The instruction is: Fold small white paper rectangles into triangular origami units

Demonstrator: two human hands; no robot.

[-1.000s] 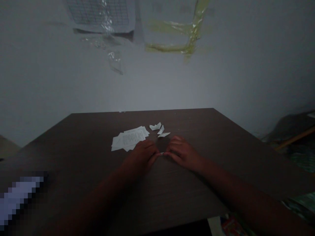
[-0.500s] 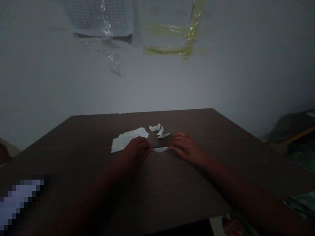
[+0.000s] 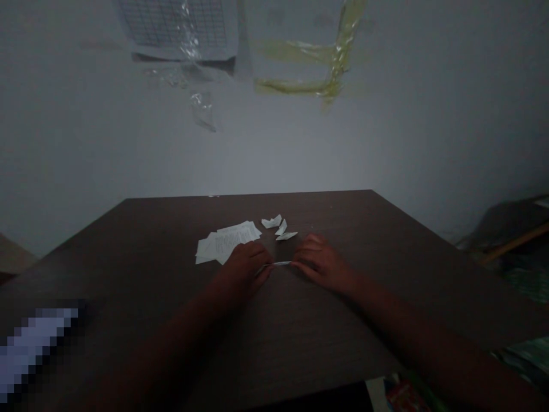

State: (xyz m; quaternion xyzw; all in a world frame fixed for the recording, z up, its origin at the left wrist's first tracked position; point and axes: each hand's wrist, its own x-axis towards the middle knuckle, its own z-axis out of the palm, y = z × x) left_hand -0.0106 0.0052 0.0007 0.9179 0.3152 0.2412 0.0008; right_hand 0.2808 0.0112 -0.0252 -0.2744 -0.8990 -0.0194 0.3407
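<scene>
Between my two hands a folded piece of paper (image 3: pixel 282 263) shows edge-on as a thin white strip. My left hand (image 3: pixel 249 266) pinches its left end, fingers closed. At the other end my right hand (image 3: pixel 319 260) grips it between thumb and fingers. Just beyond the hands lie several small folded paper boats (image 3: pixel 271 222), close together. Loose printed paper sheets (image 3: pixel 210 247) are spread behind my left hand, which covers part of their near edge.
The brown table (image 3: pixel 300 343) reaches back to a pale wall (image 3: pixel 283 143). A pixelated bright rectangle (image 3: pixel 32 343) lies at the left front. Taped papers (image 3: pixel 184 28) hang on the wall. Dark and green items (image 3: pixel 527 286) are beyond the right edge.
My left hand has shifted slightly right, so less of the paper shows between the hands. Its lower triangular part is no longer visible; only a thin edge shows.
</scene>
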